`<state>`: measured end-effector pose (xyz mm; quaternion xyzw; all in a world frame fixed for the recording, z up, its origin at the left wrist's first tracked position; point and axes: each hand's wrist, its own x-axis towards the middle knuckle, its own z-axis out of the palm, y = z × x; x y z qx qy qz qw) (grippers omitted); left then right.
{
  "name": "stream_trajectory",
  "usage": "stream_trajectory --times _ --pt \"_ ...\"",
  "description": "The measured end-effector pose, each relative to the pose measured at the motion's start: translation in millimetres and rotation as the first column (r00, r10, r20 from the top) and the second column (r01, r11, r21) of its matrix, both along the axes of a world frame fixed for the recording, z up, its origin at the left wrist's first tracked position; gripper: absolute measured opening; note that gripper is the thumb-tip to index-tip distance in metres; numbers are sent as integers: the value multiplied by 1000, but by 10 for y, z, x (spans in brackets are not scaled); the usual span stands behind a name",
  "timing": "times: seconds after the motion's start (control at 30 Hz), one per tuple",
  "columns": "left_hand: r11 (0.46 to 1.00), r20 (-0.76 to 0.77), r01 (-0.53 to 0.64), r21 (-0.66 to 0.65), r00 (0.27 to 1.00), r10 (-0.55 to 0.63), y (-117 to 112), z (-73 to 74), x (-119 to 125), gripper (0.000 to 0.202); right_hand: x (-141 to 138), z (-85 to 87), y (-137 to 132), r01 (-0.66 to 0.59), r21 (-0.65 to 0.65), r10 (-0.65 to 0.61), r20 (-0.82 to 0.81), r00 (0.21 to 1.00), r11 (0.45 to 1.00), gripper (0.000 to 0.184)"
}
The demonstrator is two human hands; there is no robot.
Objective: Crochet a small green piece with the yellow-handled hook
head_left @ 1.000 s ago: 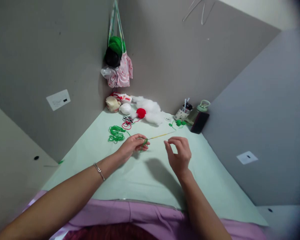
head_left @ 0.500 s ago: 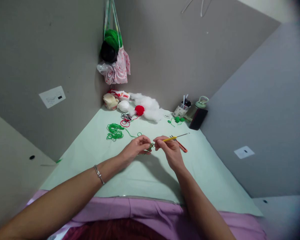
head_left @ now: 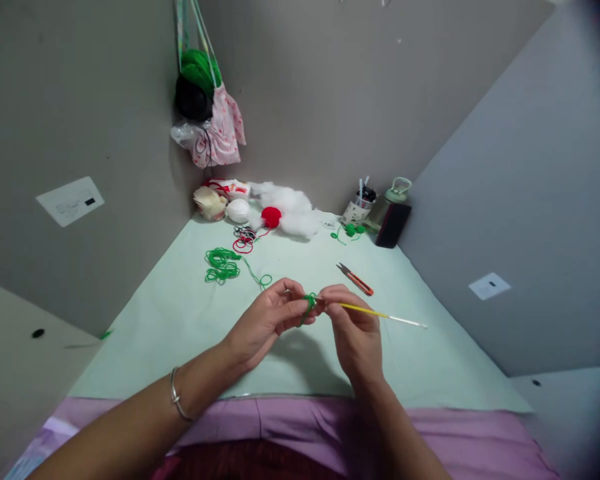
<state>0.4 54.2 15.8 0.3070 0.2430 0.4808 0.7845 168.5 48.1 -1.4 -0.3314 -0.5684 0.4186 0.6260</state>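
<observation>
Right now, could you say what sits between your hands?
A green yarn bit, held by the left hand; the right hand holds a hook. Head view.

Hemmed in by plain grey partition walls (head_left: pixel 330 100) meeting in a corner behind a pale green table (head_left: pixel 180 333). Bears a white label (head_left: pixel 70 201) on the left wall and a smaller label (head_left: pixel 489 285) on the bluer right panel (head_left: pixel 530 167). Shows a small dark hole (head_left: pixel 38 333) low on the left and a second hole (head_left: pixel 536 383) low on the right. Lit softly and evenly. Darkens along the far right edge, possibly from the lens rim.
</observation>
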Motion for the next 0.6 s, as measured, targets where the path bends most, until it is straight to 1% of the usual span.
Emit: stream_trajectory --times 0.1,0.17,0.2,0.23,0.27,0.3,0.37,0.4,0.43,0.47,0.53,0.6 --pt "996 -23 -90 10 996 90 -129 -29 99 32 -35 -12 -116 70 51 -76 124 989 996 10" --pt "988 -44 -154 15 987 155 -188 -71 154 32 -41 2 -163 108 40 -113 170 979 993 9" --pt "985 -67 -169 21 983 170 -206 -94 166 32 -35 13 -180 121 32 -124 180 976 992 7" --pt "986 -100 -166 34 981 168 -215 -113 165 32 -22 25 -195 127 22 -129 187 974 992 6" --pt "989 -144 -137 59 979 144 -217 -126 149 31 -3 34 -207 127 9 -127 192 973 992 5" --pt "992 -205 -81 94 974 98 -211 -132 117 31 24 40 -215 124 -5 -121 191 974 992 4" --pt "982 -368 71 178 930 -1 -178 -115 9 35 96 34 -217 118 -41 -111 147 983 992 6" --pt "967 -462 142 210 886 -30 -153 -90 -63 40 140 22 -210 119 -62 -112 103 988 991 7" --pt "957 -540 171 235 841 -18 -121 -55 -147 46 188 7 -199 117 -86 -112 56 992 989 7" --pt "950 -577 168 263 816 16 -83 -9 -240 50 241 -9 -185 111 -117 -110 14 994 987 7" --pt "947 -602 119 299 793 90 11 107 -453 47 357 -34 -164 66 -194 -71 -20 997 979 6" --pt "939 -589 -19 343 774 231 124 240 -697 38 487 -37 -167 -45 -281 31 -53 998 959 12"
